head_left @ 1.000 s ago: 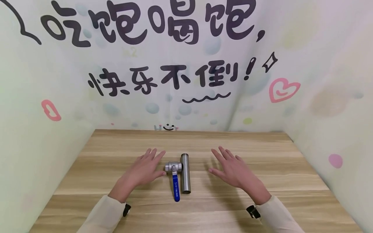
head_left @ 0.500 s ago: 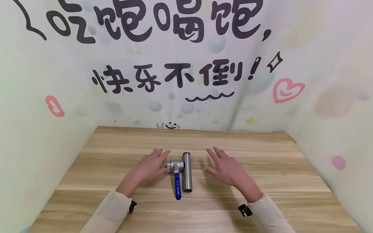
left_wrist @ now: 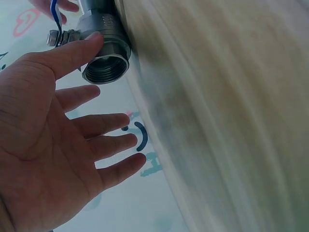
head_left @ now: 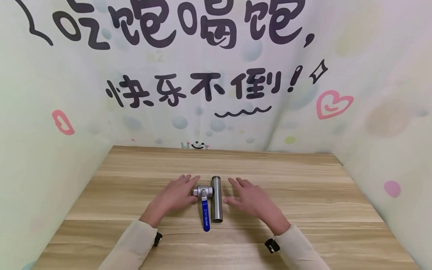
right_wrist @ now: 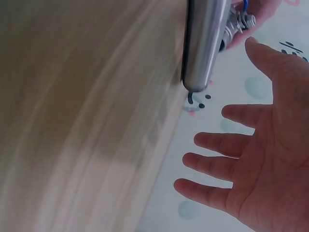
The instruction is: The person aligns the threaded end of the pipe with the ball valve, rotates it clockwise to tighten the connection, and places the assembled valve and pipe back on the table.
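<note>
A metal ball valve [head_left: 204, 191] with a blue lever handle [head_left: 206, 216] lies on the wooden table, its handle pointing toward the person. Against its right side lies a plain steel pipe [head_left: 217, 200], lengthwise. My left hand [head_left: 174, 195] is just left of the valve, fingers spread and straight; in the left wrist view its thumb overlaps the valve body [left_wrist: 107, 29] by the threaded opening, and whether it touches I cannot tell. To the right of the pipe, my right hand [head_left: 250, 198] hovers with straight, parted fingers, holding nothing; its thumb tip is near the pipe [right_wrist: 205, 48].
The wood-grain table [head_left: 216, 247] is bounded by a white printed cloth backdrop [head_left: 162, 127] at the back and at both sides. Each wrist carries a black strap [head_left: 272, 245] at the sleeve cuff.
Both hands have moved inward: the right hand shifted left toward the pipe, and the left hand came slightly nearer the valve. The head view shifted a little. Valve and pipe stay put on the table.
</note>
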Action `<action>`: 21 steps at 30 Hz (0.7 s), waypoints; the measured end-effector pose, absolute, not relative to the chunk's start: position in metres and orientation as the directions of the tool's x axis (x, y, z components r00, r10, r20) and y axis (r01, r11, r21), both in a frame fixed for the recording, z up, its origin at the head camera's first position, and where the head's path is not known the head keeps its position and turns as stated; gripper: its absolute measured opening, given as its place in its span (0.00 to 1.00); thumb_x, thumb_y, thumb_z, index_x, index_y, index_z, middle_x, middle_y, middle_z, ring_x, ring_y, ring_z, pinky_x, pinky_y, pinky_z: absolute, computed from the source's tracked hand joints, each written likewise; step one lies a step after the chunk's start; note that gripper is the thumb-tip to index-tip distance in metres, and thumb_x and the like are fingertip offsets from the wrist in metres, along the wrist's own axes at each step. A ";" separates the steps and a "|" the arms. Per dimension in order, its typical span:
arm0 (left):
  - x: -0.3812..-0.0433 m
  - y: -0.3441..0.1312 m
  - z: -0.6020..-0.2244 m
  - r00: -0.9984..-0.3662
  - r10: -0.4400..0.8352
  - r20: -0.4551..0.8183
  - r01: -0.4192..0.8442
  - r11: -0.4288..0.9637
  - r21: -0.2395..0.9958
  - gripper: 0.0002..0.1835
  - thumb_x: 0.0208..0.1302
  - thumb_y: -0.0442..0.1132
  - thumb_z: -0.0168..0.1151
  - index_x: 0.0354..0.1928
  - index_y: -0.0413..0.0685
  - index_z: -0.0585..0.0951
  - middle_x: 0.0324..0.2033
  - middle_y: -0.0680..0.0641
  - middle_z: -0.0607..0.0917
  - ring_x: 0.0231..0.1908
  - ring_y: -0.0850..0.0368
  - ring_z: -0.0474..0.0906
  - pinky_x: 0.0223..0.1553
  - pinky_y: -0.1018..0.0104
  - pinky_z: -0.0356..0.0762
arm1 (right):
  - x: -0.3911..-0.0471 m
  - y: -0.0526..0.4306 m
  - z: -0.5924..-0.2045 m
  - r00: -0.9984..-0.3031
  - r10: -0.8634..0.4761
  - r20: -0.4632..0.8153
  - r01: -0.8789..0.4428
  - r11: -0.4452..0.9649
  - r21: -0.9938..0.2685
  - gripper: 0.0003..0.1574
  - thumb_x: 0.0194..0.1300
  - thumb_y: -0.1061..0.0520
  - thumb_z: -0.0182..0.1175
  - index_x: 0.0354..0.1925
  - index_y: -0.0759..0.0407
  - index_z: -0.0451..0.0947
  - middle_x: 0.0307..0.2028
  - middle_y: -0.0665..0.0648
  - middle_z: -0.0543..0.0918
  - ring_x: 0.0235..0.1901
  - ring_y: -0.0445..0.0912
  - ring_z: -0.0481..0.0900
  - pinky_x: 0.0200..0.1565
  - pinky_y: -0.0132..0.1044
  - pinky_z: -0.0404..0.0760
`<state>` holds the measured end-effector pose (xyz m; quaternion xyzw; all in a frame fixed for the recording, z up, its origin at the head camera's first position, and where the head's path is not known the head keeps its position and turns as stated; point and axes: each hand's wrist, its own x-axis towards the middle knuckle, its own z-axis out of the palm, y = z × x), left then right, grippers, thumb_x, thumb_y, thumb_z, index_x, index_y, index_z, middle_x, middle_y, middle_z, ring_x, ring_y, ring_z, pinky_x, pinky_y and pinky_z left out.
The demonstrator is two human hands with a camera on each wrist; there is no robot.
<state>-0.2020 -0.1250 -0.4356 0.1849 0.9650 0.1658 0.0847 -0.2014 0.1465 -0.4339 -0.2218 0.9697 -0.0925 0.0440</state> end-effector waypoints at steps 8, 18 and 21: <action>-0.203 -0.120 -0.441 -0.914 0.394 -0.094 0.340 0.873 0.349 0.38 0.64 0.52 0.63 0.73 0.53 0.62 0.69 0.34 0.64 0.69 0.33 0.58 0.65 0.36 0.57 | -0.200 0.129 -0.447 -0.866 -0.498 -0.037 -0.484 0.856 -0.183 0.52 0.63 0.24 0.49 0.73 0.52 0.59 0.66 0.65 0.70 0.64 0.63 0.69 0.56 0.62 0.72; -0.206 -0.115 -0.445 -0.903 0.420 -0.095 0.364 0.863 0.350 0.31 0.67 0.50 0.59 0.71 0.59 0.66 0.67 0.36 0.68 0.67 0.34 0.62 0.62 0.36 0.62 | -0.196 0.118 -0.451 -0.872 -0.489 -0.030 -0.478 0.862 -0.167 0.51 0.63 0.24 0.48 0.73 0.52 0.60 0.63 0.63 0.73 0.61 0.61 0.72 0.53 0.59 0.75; -0.206 -0.113 -0.444 -0.901 0.423 -0.092 0.372 0.865 0.338 0.31 0.67 0.49 0.60 0.71 0.58 0.67 0.65 0.39 0.71 0.65 0.37 0.65 0.60 0.37 0.65 | -0.194 0.115 -0.450 -0.878 -0.478 -0.029 -0.467 0.869 -0.162 0.51 0.64 0.24 0.48 0.73 0.53 0.59 0.63 0.64 0.74 0.60 0.61 0.73 0.53 0.60 0.75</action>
